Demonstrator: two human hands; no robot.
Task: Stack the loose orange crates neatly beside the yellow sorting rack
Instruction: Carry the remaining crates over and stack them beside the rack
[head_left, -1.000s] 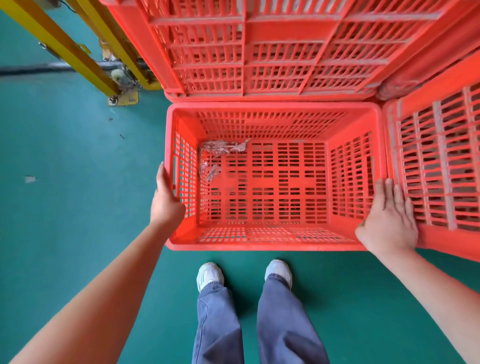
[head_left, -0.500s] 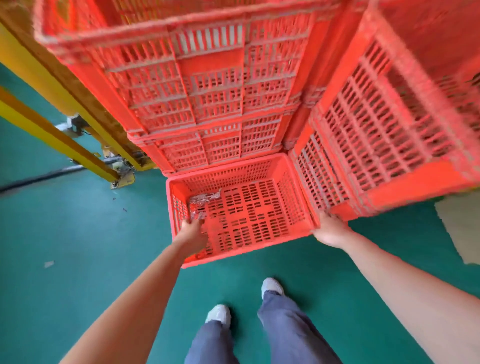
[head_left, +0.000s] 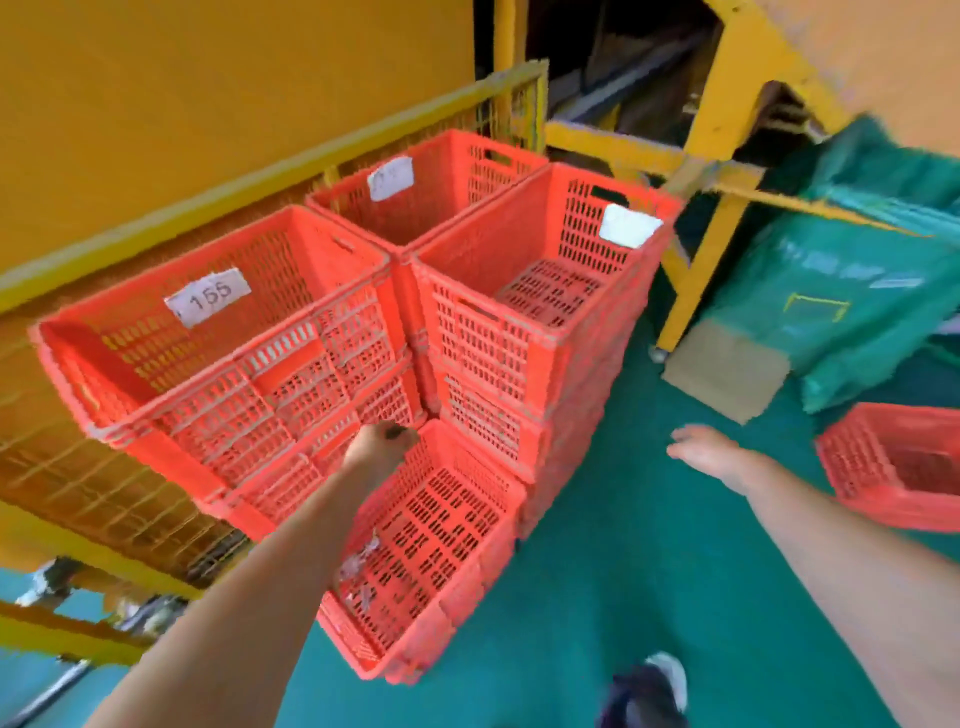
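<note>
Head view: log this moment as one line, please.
left hand: at floor crate far rim, grip unclear | right hand: open, free | loose crate: on floor, right | crate stacks: beside yellow rack

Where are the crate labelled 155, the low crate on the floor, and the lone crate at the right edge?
Crate labelled 155 (head_left: 270, 387): head view, near side wall.
Low crate (head_left: 431, 535): head view, slotted bottom.
Lone crate (head_left: 852, 462): head view, outer slotted wall.

Left hand (head_left: 382, 447) fingers hidden, grip unclear. Rear crate label (head_left: 390, 178) blurred, unreadable. Far-right crate (head_left: 896, 470) cut by edge.
</note>
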